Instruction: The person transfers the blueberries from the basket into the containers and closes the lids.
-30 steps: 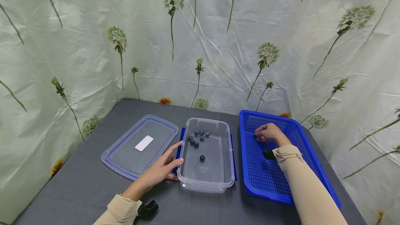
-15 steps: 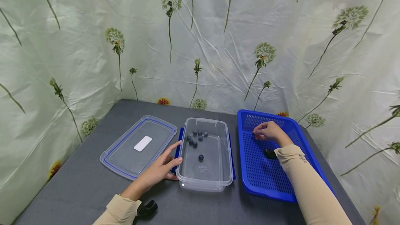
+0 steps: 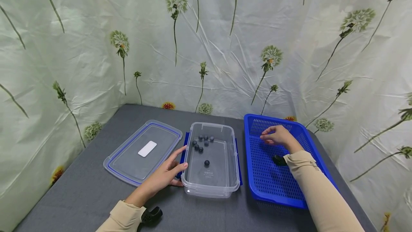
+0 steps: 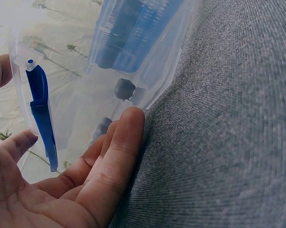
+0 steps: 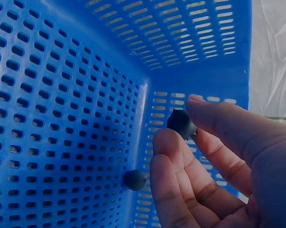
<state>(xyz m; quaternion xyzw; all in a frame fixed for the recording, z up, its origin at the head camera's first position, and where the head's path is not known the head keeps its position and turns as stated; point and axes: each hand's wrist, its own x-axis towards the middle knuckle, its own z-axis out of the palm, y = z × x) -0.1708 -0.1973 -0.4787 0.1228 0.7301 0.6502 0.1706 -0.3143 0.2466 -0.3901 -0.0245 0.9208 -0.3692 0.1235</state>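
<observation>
In the head view my left hand [image 3: 162, 174] rests along the left side of a clear plastic container [image 3: 220, 164], fingers extended. The left wrist view shows that hand's fingertips against the container's wall, beside a blue side clip [image 4: 42, 114]. Several blueberries [image 3: 206, 163] lie on the container's floor, mostly toward its far left. My right hand [image 3: 278, 137] is inside a blue perforated basket [image 3: 273, 185]. In the right wrist view, its thumb and fingers pinch a blueberry [image 5: 181, 123]; another blueberry [image 5: 134, 180] sits below, against the basket's wall.
A clear lid [image 3: 127, 165] with a blue seal and a white label [image 3: 147, 148] lies flat left of the container. Grey cloth [image 3: 193, 216] covers the table. A flower-printed curtain [image 3: 145, 53] hangs behind and at both sides.
My right hand stays at the basket's far left with only slight finger movement. My left hand and the container keep their places; the head view shifts slightly.
</observation>
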